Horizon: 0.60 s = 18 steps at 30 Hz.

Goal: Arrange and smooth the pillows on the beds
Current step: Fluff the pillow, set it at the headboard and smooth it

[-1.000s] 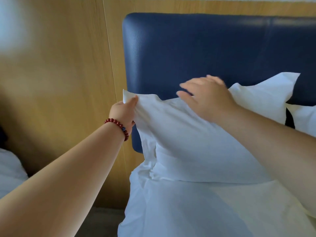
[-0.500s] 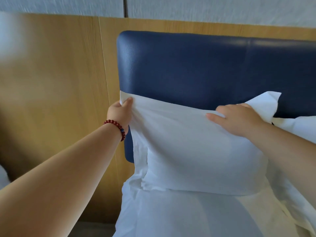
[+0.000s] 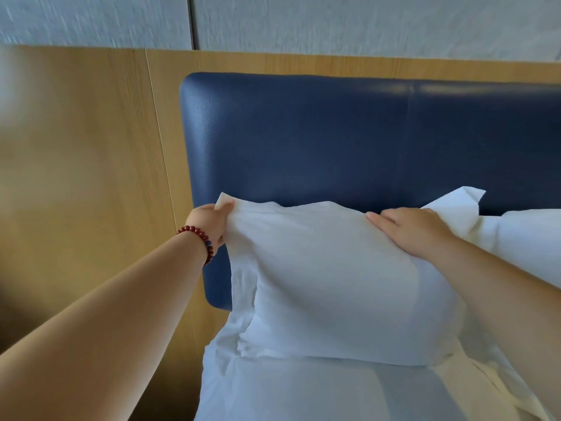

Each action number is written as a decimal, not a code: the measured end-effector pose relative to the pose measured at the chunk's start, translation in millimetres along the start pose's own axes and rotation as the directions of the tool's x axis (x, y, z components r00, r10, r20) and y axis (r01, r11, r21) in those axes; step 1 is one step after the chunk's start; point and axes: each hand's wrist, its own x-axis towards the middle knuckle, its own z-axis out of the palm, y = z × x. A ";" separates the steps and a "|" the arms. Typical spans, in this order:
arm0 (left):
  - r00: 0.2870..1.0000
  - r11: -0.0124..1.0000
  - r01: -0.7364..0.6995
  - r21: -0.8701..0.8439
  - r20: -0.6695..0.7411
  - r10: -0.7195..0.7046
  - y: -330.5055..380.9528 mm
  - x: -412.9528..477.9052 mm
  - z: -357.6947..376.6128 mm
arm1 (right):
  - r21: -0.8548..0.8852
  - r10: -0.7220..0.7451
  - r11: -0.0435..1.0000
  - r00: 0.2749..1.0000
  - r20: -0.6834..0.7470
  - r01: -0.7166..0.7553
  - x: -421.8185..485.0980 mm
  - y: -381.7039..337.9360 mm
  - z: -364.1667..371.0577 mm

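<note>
At centre frame, against the blue headboard [image 3: 334, 141], the white pillow [image 3: 340, 284] stands propped on the bed sheet [image 3: 303, 393], while my left hand [image 3: 209, 223] pinches its upper-left corner flap and my right hand [image 3: 409, 229] lies flat, fingers extended, on its upper-right edge.

There's the white pillow [image 3: 343, 284], propped on its long edge against the lower left part of the blue headboard [image 3: 334, 141]; plump in the middle, with a flat flange border round it; the left hand [image 3: 208, 221] pinches the flange's top left corner; the top right corner stands up in a point against the headboard; the right hand [image 3: 416, 229] lies flat on its upper right; a second white pillow [image 3: 534, 238] sits just beside it, further right along the headboard, partly out of view.
</note>
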 end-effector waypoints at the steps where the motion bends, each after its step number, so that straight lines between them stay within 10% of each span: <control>1: 1.000 0.999 -0.011 -0.031 0.019 0.012 0.6 -0.8 -0.5 | -0.017 -0.034 0.999 0.999 -0.035 0.033 -0.3 0.7 2.8; 8: 0.977 0.974 -0.176 0.144 -0.097 0.191 11.9 -18.6 -13.1 | -0.099 -0.104 0.992 0.970 -0.218 0.084 -6.6 -0.8 6.9; 11: 0.786 0.720 -0.438 0.538 -0.160 0.598 20.8 -38.2 5.9 | -0.062 -0.167 0.986 0.912 -0.373 0.155 -15.7 -5.9 4.6; 15: 0.371 0.137 -0.844 0.519 0.379 0.848 20.7 -94.8 83.7 | -0.007 -0.315 0.931 0.795 -0.519 0.365 -36.3 -23.7 2.6; 18: 0.469 -0.003 -0.818 0.576 0.669 0.577 9.9 -108.7 134.8 | 0.054 -0.387 0.886 0.800 -0.458 0.460 -46.4 -27.2 2.4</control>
